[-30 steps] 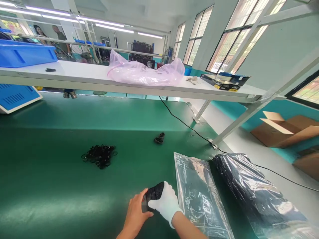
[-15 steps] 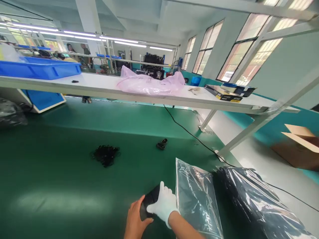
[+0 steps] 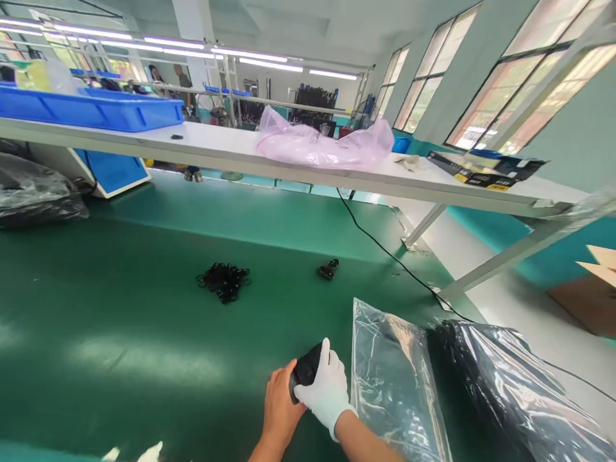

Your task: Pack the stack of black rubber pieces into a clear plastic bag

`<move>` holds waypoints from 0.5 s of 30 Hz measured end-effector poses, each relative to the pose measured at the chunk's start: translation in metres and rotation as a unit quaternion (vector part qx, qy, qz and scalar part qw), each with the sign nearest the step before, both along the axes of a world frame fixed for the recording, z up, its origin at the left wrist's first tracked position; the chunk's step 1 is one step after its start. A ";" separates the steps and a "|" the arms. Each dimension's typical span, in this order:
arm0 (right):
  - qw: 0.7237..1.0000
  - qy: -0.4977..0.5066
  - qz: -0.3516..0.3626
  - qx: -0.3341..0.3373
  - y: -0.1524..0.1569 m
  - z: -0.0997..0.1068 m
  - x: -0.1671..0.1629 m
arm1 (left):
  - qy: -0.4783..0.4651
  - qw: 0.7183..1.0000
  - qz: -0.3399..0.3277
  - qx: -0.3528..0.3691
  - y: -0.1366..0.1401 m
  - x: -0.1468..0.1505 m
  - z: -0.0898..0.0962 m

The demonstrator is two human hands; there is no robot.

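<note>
Between my two hands, low in the middle of the head view, is a small black bundle (image 3: 307,367) that looks folded; its exact kind I cannot make out. My bare left hand (image 3: 282,394) grips its left side. On the right side my right hand (image 3: 328,385), in a white glove, has its thumb across the front and its fingers over the far edge. Just right of the gloved hand a clear plastic bag (image 3: 392,378) lies flat on the green table (image 3: 158,378). Beside that bag rests a stack of dark items in clear plastic (image 3: 514,385).
A heap of black loops (image 3: 224,281) and a small black item (image 3: 328,269) lie farther back. A black cable (image 3: 380,246) crosses the table. The white shelf (image 3: 216,149) carries a blue tray (image 3: 129,112), a pink plastic bag (image 3: 322,146) and black boxes (image 3: 474,168). An open carton (image 3: 584,298) stands right.
The view has shifted, so most things sit farther right in the picture. My left hand has closed further around the black bundle; the gloved right hand keeps its grip.
</note>
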State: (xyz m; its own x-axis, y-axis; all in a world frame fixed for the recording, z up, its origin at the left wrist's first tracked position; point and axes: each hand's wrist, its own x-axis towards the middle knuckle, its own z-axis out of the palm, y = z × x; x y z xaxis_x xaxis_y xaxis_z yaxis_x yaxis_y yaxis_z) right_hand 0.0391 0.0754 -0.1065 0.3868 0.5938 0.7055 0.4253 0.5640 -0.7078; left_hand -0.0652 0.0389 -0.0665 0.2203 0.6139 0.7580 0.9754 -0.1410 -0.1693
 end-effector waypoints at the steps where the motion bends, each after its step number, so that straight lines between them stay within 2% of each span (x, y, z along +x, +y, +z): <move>1: 1.000 -0.002 -0.013 -0.008 -0.001 0.003 -0.002 | 0.002 1.000 0.007 -0.001 0.003 -0.002 0.001; 7: 0.995 -0.006 -0.060 -0.078 -0.005 0.021 -0.006 | 0.061 0.998 0.014 -0.032 0.022 -0.012 0.016; 15: 0.994 0.024 -0.042 -0.095 -0.007 0.027 -0.007 | 0.097 0.994 0.020 -0.055 0.025 -0.014 0.024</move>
State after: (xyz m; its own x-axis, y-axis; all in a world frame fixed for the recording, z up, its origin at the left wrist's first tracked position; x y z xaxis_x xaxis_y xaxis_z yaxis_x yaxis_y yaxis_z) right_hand 0.0324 0.0684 -0.0798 0.4716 0.6792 0.5624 0.4275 0.3816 -0.8195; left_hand -0.0794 0.0637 -0.0422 0.3292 0.7017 0.6318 0.9314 -0.1311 -0.3397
